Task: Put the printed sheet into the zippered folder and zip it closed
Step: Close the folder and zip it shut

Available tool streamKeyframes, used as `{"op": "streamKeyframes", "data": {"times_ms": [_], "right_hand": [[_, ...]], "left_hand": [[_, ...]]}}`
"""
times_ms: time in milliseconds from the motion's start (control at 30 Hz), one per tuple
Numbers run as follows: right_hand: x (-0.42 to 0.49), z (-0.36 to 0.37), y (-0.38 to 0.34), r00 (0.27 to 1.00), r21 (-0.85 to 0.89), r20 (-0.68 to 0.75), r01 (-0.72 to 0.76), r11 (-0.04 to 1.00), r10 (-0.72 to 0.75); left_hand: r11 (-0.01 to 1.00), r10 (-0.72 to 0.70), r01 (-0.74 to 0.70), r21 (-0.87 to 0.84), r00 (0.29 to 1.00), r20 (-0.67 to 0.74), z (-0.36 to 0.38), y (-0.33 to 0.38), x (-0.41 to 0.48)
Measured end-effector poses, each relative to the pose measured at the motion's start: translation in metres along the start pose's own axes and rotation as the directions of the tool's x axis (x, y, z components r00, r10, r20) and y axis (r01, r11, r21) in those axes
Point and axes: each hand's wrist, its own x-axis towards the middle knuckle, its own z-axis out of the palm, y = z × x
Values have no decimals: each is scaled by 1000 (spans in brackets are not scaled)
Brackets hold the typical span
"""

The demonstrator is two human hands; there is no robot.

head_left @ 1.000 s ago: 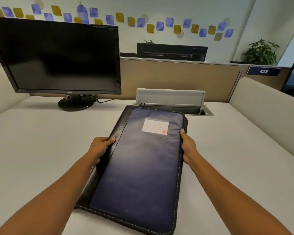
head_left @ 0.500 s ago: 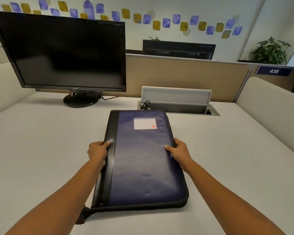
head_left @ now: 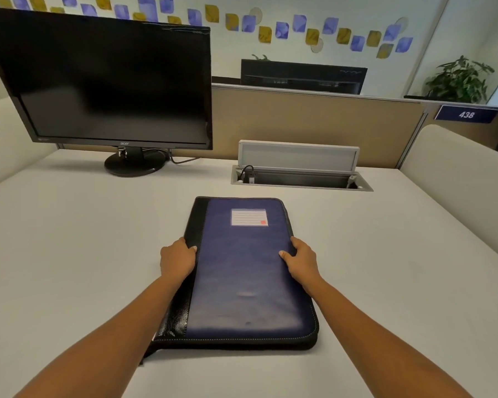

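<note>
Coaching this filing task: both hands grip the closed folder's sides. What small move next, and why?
Probably free the right hand to start unzipping: the folder lies flat and closed on the desk, the left hand gripping its black edge; no sheet shows.

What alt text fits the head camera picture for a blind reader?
A left hand and right hand grip the side edges of a closed blue folder lying flat on a white desk. A dark monitor stands at the back left.

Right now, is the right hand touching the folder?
Touching. The head view shows the right hand gripping the folder at its right edge, with the thumb lying on the blue cover.
</note>
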Motion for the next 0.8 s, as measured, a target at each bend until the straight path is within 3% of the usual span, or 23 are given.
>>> {"op": "streamKeyframes", "data": {"times_ms": [433,633,800], "right_hand": [[-14,18,10,998,-420,22,65,905,-61],[-33,36,4,991,-614,75,134,778,-111],[-46,59,-5,977,-661,156,214,720,-148]], "left_hand": [[889,212,-226,399,974,78,19,-4,-32],[830,279,-307,466,951,131,26,-6,-44],[824,288,-320,467,947,141,26,-6,-47]]}}
